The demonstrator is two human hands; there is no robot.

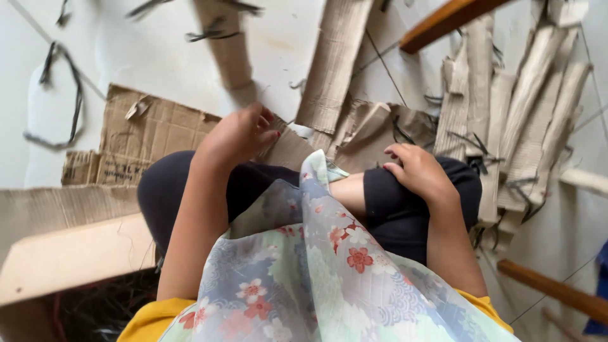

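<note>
Pale tiled floor (158,57) lies bare beyond cardboard edges (152,130); both hands, left (237,136) and right (418,171), loosely curled, hold nothing

Pale tiled floor (158,57) under soft daylight. Brown wooden furniture legs (443,22) cross the upper and lower right corners.

A flat brown cardboard sheet (149,130) lies on the floor (158,57) left of the knees; torn corrugated cardboard strips (525,107) are piled to their right.
</note>
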